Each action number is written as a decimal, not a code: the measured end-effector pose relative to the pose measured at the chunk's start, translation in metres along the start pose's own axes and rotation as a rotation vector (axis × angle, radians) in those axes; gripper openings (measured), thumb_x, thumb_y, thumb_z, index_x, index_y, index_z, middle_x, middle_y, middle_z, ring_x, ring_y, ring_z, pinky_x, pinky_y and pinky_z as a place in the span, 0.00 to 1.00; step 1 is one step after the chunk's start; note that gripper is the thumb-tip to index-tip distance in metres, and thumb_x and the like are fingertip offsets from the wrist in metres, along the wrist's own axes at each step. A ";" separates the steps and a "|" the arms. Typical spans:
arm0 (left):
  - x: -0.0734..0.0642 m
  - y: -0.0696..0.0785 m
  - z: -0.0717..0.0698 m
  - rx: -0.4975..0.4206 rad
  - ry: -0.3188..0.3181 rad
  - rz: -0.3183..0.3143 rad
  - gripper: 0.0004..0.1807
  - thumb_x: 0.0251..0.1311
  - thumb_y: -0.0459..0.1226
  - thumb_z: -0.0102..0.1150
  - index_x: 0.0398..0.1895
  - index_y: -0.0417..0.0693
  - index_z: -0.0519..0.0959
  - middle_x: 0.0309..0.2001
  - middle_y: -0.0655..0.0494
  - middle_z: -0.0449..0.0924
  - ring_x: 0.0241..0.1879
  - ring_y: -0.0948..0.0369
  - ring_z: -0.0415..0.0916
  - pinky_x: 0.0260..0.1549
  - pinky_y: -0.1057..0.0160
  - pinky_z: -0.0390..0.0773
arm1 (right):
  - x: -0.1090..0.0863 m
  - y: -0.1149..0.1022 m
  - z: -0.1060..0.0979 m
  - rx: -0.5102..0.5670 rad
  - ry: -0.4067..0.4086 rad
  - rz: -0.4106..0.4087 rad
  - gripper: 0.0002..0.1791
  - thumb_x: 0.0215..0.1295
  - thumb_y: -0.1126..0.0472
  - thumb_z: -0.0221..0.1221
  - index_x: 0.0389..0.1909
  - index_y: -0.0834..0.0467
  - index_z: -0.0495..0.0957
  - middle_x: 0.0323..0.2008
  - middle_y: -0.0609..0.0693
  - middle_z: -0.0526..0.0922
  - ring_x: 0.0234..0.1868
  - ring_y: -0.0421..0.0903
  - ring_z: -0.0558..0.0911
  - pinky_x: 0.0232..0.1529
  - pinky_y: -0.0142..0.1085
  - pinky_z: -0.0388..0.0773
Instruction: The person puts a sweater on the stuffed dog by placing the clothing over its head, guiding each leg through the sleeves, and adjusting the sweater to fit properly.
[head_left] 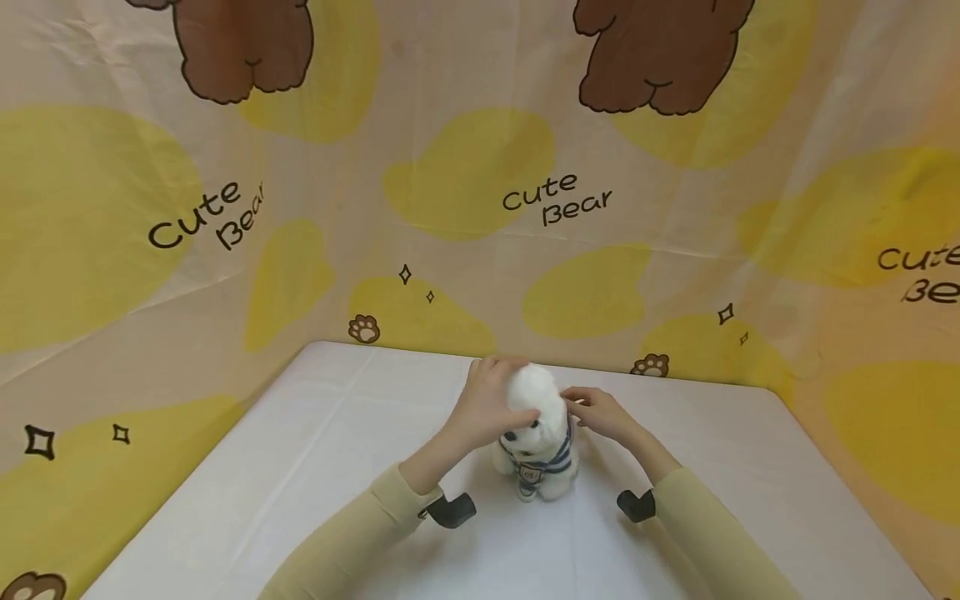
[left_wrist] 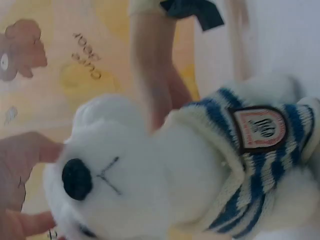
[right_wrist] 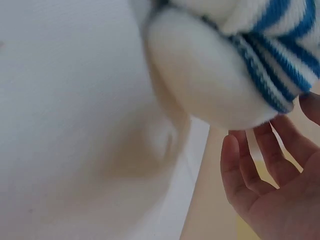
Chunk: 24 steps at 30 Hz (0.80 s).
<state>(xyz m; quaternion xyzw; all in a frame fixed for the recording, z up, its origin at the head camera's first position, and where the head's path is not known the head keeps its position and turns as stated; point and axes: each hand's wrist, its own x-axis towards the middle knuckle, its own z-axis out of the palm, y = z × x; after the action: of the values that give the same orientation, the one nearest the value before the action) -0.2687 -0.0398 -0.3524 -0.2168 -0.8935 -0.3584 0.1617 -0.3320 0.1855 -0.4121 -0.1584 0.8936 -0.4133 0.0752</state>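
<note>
A white plush dog (head_left: 551,479) stands upright on the white table (head_left: 375,400), facing the head camera. It wears a blue-and-white striped knit sweater (left_wrist: 257,170) with a badge (left_wrist: 261,129) on the chest. My left hand (head_left: 483,408) holds the dog's head from the side, thumb across the face near an eye and fingers over the far side. The dog's black nose (left_wrist: 77,179) shows in the left wrist view. At the dog's other flank is my right hand (head_left: 600,412), fingers loosely bent. In the right wrist view its fingertips are right at the sweater's lower edge.
Black wrist mounts (head_left: 453,510) jut from both sleeves near the dog. Behind the table's back edge hangs a printed cloth (head_left: 450,208) with bears, lettering and yellow patches, which also closes in the left and right sides.
</note>
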 end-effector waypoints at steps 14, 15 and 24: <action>0.036 -0.050 -0.031 -0.370 -0.386 -0.009 0.34 0.46 0.34 0.69 0.61 0.55 0.72 0.60 0.55 0.72 0.56 0.51 0.72 0.51 0.54 0.75 | -0.037 0.002 0.011 -0.081 0.152 0.071 0.18 0.65 0.49 0.57 0.48 0.56 0.81 0.46 0.54 0.83 0.40 0.46 0.82 0.38 0.38 0.79; 0.039 -0.054 -0.031 -0.387 -0.408 0.011 0.34 0.46 0.34 0.69 0.61 0.55 0.72 0.60 0.56 0.72 0.57 0.52 0.71 0.53 0.53 0.74 | -0.042 -0.001 0.013 -0.092 0.168 0.078 0.17 0.65 0.50 0.57 0.47 0.56 0.81 0.45 0.53 0.84 0.39 0.45 0.83 0.37 0.38 0.79; 0.060 -0.073 -0.033 -0.506 -0.565 0.112 0.35 0.50 0.31 0.65 0.64 0.52 0.68 0.63 0.55 0.70 0.65 0.54 0.64 0.64 0.46 0.60 | -0.072 -0.026 0.023 -0.116 0.253 0.106 0.14 0.63 0.56 0.59 0.44 0.61 0.81 0.42 0.55 0.84 0.37 0.48 0.82 0.32 0.36 0.78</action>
<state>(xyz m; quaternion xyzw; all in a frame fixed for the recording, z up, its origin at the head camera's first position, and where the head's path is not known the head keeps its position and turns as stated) -0.3521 -0.0948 -0.3448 -0.3887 -0.7728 -0.4846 -0.1302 -0.2530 0.1778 -0.4071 -0.0616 0.9254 -0.3730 -0.0255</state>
